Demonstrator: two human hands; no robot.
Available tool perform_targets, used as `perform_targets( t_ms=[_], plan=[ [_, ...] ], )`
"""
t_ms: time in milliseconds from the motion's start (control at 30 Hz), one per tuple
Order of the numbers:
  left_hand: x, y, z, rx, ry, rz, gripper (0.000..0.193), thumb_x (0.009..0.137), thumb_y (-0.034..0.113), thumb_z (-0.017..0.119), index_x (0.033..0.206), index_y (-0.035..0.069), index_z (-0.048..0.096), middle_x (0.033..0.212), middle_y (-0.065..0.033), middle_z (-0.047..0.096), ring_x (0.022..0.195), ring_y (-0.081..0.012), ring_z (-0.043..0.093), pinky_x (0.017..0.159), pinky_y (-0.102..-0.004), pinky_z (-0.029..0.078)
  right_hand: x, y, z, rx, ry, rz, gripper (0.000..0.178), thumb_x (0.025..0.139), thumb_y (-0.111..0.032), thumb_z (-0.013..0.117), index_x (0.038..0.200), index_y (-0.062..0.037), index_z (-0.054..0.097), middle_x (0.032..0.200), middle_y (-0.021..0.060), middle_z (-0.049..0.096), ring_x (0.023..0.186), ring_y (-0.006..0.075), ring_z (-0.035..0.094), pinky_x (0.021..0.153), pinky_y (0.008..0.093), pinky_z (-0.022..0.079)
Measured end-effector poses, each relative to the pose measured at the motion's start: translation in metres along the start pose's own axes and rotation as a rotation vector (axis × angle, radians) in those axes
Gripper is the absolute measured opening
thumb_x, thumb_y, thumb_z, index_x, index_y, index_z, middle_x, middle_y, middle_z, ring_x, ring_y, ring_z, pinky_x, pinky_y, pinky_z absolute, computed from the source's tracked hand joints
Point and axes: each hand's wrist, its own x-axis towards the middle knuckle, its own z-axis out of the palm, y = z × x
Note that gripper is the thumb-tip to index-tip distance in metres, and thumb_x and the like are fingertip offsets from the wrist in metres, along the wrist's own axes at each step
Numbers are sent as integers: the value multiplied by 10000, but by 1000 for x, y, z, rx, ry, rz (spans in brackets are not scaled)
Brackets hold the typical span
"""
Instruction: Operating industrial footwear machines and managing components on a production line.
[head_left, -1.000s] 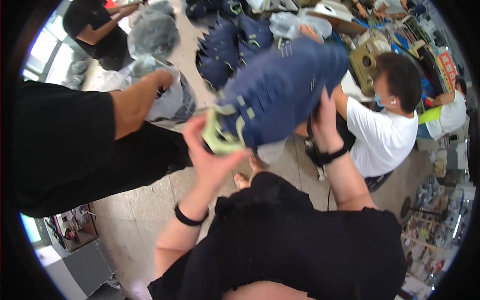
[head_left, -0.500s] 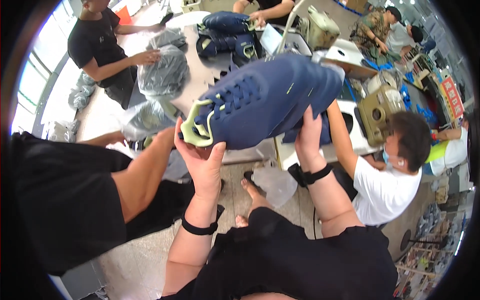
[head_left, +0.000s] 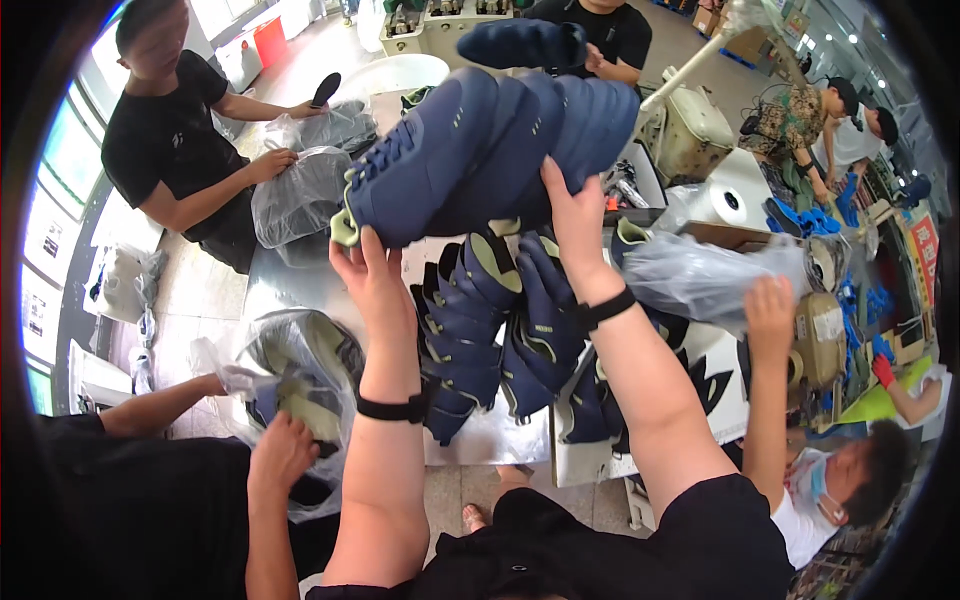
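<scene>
Evidently, a nested stack of navy shoe uppers [head_left: 490,140] is being held above the worktop [head_left: 510,440], looking light and soft, probably sagging or sliding apart if gripped at one end only. The left hand [head_left: 368,282] is pinching the pale-green collar end; the right hand [head_left: 580,225] is bracing the lower side farther along, fingertips partly hidden. Both holds are seeming sensible. Beneath, more nested uppers [head_left: 462,335] are resting on the worktop.
</scene>
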Motion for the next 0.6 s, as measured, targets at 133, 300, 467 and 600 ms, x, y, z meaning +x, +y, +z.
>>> perform_targets(
  t_ms=[133, 300, 467, 600],
  plan=[
    [47, -38, 17, -19, 18, -108, 644, 944, 260, 605, 1420, 179, 178, 1322, -93, 442, 1192, -210, 479, 990, -425, 397, 55, 50, 14, -130, -8, -6, 515, 825, -375, 715, 1049, 75, 602, 989, 193, 687, 922, 297, 662, 829, 345, 480],
    [84, -73, 3, -2, 123, -210, 642, 933, 243, 625, 1404, 180, 194, 1301, -102, 464, 1135, -212, 509, 970, -427, 412, 82, 95, 33, -265, -45, 31, 564, 785, -431, 726, 1044, 57, 614, 959, 208, 688, 915, 341, 660, 810, 362, 489],
    [92, -103, 2, 28, 102, -283, 623, 911, 280, 652, 1365, 183, 237, 1269, -118, 465, 1059, -243, 544, 917, -400, 452, 100, 122, 30, -317, -54, 32, 567, 779, -444, 729, 1058, 39, 627, 987, 196, 689, 945, 338, 658, 824, 361, 487],
    [99, -110, -1, 71, 105, -318, 668, 886, 359, 674, 1353, 144, 246, 1258, -159, 446, 1070, -300, 549, 908, -398, 478, 114, 130, 35, -377, -54, 31, 588, 775, -472, 723, 1033, 49, 636, 970, 194, 694, 918, 326, 666, 812, 358, 490]
  ],
)
